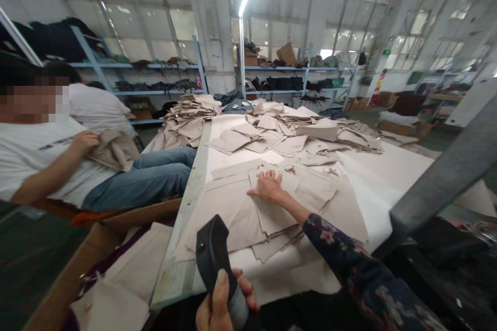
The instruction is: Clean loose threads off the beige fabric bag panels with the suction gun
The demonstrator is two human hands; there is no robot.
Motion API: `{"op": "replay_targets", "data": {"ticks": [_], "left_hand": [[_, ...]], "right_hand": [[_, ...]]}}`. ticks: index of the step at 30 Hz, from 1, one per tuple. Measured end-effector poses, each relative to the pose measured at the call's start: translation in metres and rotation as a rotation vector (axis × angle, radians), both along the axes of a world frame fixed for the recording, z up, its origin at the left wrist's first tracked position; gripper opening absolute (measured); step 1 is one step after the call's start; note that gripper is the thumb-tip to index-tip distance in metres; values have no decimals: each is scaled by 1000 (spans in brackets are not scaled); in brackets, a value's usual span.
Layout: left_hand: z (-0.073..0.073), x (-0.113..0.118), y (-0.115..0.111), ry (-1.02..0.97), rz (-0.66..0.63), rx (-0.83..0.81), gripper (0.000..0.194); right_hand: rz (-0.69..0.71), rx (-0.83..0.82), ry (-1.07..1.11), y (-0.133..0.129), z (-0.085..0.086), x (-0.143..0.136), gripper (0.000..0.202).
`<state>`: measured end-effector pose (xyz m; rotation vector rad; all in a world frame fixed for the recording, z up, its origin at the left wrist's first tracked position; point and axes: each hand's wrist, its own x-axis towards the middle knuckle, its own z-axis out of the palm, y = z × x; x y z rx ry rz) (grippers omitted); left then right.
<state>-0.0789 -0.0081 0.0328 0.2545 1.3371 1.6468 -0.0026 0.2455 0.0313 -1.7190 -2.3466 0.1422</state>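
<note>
My left hand (223,302), low in the middle of the view, is closed around a black handheld tool with a curved head (212,243). The tool's head points up and away, beside the table's left edge. My right hand (269,186) lies palm down on a stack of beige fabric pieces (277,217), thumb out to the left and fingers slightly bent. Small gold-coloured metal fittings (291,169) sit near the far ends of these pieces. More beige pieces (229,217) fan out to the left, under and around the stack.
Heaps of beige pieces (267,126) cover the far table (373,176). At left, a seated person (50,160) holds beige cloth (114,150), with another person behind. A cardboard box (73,264) with pieces stands below the table's left edge. A grey metal post (446,176) slants at right.
</note>
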Motion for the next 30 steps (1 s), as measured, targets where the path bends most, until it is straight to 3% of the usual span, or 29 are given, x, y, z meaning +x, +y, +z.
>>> {"op": "replay_targets", "data": {"ticks": [3, 7, 13, 21, 23, 27, 30], "left_hand": [[9, 6, 14, -9, -50, -39, 46], [18, 14, 25, -28, -43, -24, 44], [22, 16, 28, 24, -67, 7, 43], [32, 24, 46, 31, -168, 11, 49], [34, 30, 54, 40, -213, 43, 49], [32, 43, 70, 53, -311, 71, 45], [25, 49, 81, 46, -351, 34, 45]], "right_hand": [[-7, 12, -11, -4, -6, -22, 79], [-60, 60, 72, -8, -6, -27, 46], [124, 48, 233, -7, -6, 9, 26], [245, 30, 533, -1, -7, 61, 31], [349, -80, 693, -5, -11, 67, 32], [568, -497, 1172, -13, -19, 69, 33], [569, -557, 1259, -15, -20, 68, 31]]}}
